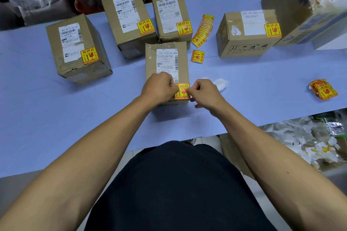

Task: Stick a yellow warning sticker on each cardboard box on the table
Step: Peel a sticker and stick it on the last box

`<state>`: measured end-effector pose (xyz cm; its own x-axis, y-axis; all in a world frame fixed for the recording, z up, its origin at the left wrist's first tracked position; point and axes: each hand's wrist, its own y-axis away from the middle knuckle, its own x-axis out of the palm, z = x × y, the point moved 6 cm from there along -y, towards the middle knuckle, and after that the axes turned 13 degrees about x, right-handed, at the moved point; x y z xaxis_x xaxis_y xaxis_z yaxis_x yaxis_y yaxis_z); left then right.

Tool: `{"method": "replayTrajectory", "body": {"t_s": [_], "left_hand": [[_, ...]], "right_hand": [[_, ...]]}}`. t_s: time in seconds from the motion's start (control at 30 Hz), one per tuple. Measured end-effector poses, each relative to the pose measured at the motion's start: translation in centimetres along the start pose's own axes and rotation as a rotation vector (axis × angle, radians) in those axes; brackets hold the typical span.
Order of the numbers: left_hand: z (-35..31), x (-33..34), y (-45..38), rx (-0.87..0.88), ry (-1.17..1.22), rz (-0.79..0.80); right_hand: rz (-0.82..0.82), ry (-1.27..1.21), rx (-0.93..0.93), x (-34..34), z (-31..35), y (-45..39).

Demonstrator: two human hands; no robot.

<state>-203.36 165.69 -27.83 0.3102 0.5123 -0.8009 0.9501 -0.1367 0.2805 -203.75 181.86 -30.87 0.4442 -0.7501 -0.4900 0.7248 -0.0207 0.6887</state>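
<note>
Five boxes on the bench, plus one large carton at the far right edge. Landmark: near box, standing at bench centre, white shipping label on top.

Left of near box: box A. Behind it to the left: box B. Directly behind it: box C. To its right, well apart: box D. A, B, C and D each carry one yellow sticker at a corner of the shipping label.

Fifth sticker: yellow square, red print and a red broken-glass symbol, lying on the near end of near box's top. Left hand and right hand both have fingers curled, pinching the sticker's left and right edges.

Loose stickers: fanned pile right-behind near box; single one just right of it; second pile far right. Crumpled white backing beside the right hand.
</note>
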Motion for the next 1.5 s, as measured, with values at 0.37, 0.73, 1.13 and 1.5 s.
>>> {"method": "replayTrajectory", "body": {"t_s": [0.37, 0.73, 1.13, 1.5], "left_hand": [[2.6, 0.1, 2.1, 0.068, -0.265, -0.16], [4.2, 2.8, 2.9, 0.023, 0.02, -0.109], [7.6, 2.3, 0.7, -0.391, 0.786, -0.351], [8.0, 2.7, 0.5, -0.37, 0.97, -0.333]], "right_hand": [[0.108, -0.111, 0.011, 1.5, -0.1, -1.0], [0.242, -0.125, -0.112, 4.2, -1.4, -0.2], [0.228, -0.375, 0.08, 2.8, 1.5, -5.3], [0.3, -0.252, 0.047, 4.3, 2.6, -5.8]]}}
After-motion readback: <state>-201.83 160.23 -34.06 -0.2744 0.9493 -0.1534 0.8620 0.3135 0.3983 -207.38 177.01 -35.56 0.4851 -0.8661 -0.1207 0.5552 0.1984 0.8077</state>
